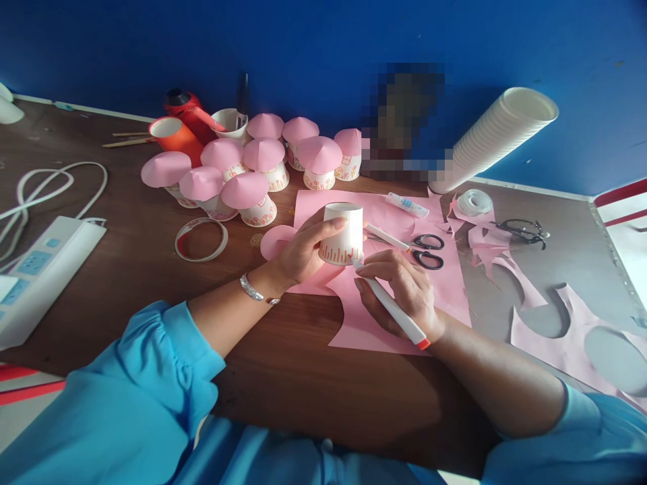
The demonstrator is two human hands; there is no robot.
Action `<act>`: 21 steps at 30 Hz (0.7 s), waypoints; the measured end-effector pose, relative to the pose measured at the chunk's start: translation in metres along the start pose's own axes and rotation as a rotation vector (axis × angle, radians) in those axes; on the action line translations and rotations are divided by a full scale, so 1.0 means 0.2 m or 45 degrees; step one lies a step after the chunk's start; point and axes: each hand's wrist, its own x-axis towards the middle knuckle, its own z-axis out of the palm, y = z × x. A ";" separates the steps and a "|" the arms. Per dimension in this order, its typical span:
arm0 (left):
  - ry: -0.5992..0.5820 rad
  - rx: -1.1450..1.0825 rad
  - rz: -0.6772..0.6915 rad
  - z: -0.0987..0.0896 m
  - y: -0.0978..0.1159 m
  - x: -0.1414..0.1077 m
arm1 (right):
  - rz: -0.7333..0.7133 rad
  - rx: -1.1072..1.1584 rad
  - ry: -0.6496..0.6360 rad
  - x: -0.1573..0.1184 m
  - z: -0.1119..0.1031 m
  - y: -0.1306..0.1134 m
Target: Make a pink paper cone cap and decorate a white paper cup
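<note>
My left hand (309, 248) grips a white paper cup (344, 225) by its side, thumb across the front. Short red and orange strokes run along the cup's lower edge. In my right hand (404, 286) is a white marker with an orange end (391, 310), its tip at the cup's lower right edge. Under both hands lies a pink paper sheet (394, 330). Scissors with black handles (428, 250) and another white marker (388, 237) rest on it just behind the cup. A pink paper disc (277, 241) is partly hidden by my left hand.
Several decorated cups with pink cone roofs (263, 155) stand at the back left. A tall stack of paper cups (498, 138) leans by the blue wall. Around lie a glue tube (407, 205), tape roll (201, 240), glasses (523, 232), paper scraps (576, 337) and a power strip (50, 269).
</note>
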 end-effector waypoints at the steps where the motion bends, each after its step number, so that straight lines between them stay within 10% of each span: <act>1: 0.008 0.005 -0.002 0.00 0.00 0.00 | 0.002 0.002 0.003 0.00 0.00 0.00; 21: -0.016 -0.023 -0.009 0.01 0.00 0.00 | -0.007 0.032 -0.008 0.01 0.01 -0.02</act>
